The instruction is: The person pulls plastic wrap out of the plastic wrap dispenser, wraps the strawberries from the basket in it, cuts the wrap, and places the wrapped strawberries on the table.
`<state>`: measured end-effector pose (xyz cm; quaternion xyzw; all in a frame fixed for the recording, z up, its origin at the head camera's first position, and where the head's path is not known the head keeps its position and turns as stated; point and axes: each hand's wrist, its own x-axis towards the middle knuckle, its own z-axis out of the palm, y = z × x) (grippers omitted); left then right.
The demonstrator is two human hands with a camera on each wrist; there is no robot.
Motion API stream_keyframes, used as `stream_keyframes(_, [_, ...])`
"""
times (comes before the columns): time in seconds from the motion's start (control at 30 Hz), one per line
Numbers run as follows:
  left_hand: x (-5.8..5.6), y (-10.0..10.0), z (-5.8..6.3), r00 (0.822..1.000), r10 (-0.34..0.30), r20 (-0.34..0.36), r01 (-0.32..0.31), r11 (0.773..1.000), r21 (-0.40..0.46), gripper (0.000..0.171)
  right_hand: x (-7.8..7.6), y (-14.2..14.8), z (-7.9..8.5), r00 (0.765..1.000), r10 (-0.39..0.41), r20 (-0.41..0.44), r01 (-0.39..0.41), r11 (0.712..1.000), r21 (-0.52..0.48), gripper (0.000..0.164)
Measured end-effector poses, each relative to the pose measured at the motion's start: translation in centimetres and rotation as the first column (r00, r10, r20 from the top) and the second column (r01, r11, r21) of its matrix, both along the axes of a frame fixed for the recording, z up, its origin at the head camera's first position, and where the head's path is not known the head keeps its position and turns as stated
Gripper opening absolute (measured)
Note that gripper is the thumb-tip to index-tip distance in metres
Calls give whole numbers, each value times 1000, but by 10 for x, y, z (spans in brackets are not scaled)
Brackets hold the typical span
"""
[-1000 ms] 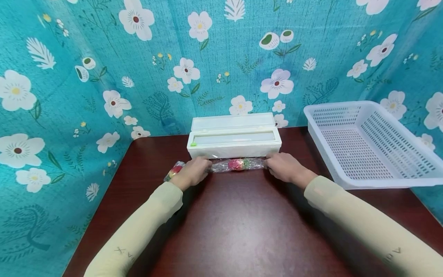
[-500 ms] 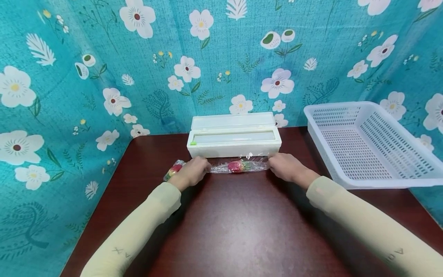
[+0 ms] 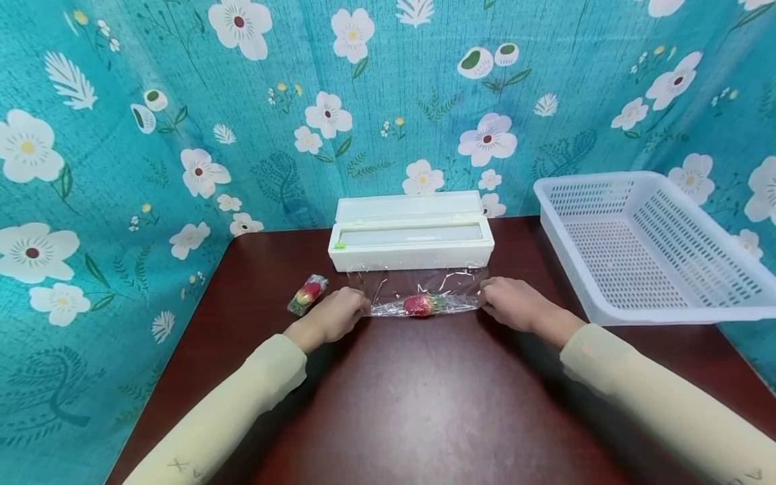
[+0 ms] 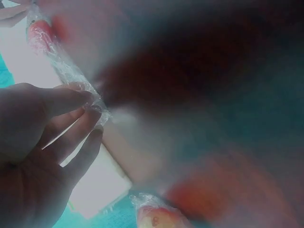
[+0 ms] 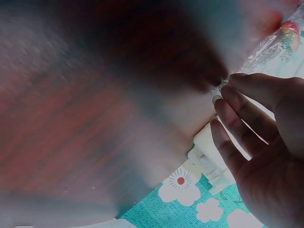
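Note:
A red and green fruit (image 3: 423, 305) lies rolled in clear cling film (image 3: 388, 309) in front of a white cling film dispenser (image 3: 412, 260). A sheet of film stretches between the fruit and the dispenser's front. My left hand (image 3: 335, 315) pinches the film's left end between thumb and fingers; in the left wrist view the bunched film (image 4: 71, 71) runs from those fingertips. At the opposite end, my right hand (image 3: 512, 303) pinches the film too, and the right wrist view shows the twisted end (image 5: 266, 52) at its thumb. The dispenser's lid (image 3: 409, 205) stands raised.
Another film-wrapped red and yellow fruit (image 3: 308, 294) lies on the dark wooden table (image 3: 418, 404), left of my left hand. On the right stands a white perforated plastic basket (image 3: 642, 269). A blue floral curtain (image 3: 376, 155) hangs behind the table.
Both hands have drawn the rolled fruit a little toward me, away from the dispenser. More film now shows between them. The wrapped fruit at left is more exposed.

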<state>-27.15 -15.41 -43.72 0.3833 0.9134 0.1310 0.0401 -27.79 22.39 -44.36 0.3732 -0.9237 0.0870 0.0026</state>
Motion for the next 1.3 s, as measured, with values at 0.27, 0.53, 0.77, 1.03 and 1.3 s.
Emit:
stream_keyframes(0.27, [22, -8, 2, 995, -9, 98, 0, 996, 91, 20, 24, 8, 4, 999, 32, 37, -31, 999, -33, 21])
stream_keyframes(0.53, [32, -8, 5, 991, -25, 131, 13, 996, 90, 19, 32, 16, 6, 990, 66, 122, -55, 995, -86, 19])
stream_keyframes(0.77, [33, -11, 4, 996, -31, 86, 19, 990, 140, 20, 26, 25, 2, 981, 102, 165, -67, 976, -208, 15])
stream_keyframes(1.03, [26, -14, 0, 997, -41, 72, 23, 972, 232, 23, 18, 30, 0, 962, 95, 255, -16, 956, -293, 16])
stream_keyframes(1.3, [13, -15, -2, 994, 0, 108, -25, 973, 228, 28, 9, 28, -3, 935, -7, 355, 124, 943, -308, 15])
